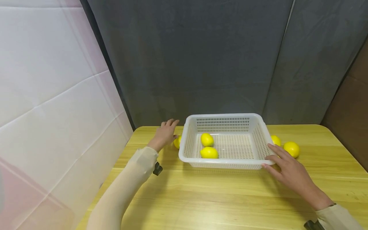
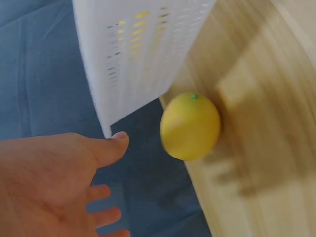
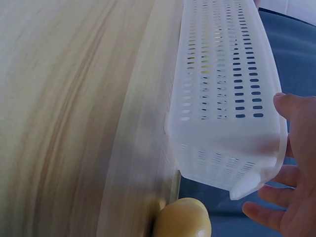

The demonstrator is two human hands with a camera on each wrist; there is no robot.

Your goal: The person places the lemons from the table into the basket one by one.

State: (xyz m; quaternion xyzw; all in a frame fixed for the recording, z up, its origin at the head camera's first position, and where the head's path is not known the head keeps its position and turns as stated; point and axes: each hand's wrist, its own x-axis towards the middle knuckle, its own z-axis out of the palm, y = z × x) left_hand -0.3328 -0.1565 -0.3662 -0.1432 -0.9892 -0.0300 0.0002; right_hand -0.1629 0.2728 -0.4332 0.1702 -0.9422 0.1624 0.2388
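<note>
A white plastic basket (image 1: 224, 162) with slotted walls stands on the wooden table. Inside lie two lemons, one lemon (image 1: 207, 140) behind the other lemon (image 1: 209, 153), toward the basket's left side. My left hand (image 1: 165, 134) hovers left of the basket with fingers spread, holding nothing; a lemon (image 2: 191, 127) sits on the table near its thumb, partly hidden by the basket in the head view. At the front right corner, my right hand (image 1: 288, 168) touches the basket's rim with thumb and fairly straight fingers.
To the basket's right are two more lemons, one lemon (image 1: 276, 140) half behind its wall and another lemon (image 1: 291, 149) beyond my right fingers. A dark grey curtain (image 1: 201, 64) hangs behind the table (image 1: 184, 198). White fabric (image 1: 57, 105) bounds the left side.
</note>
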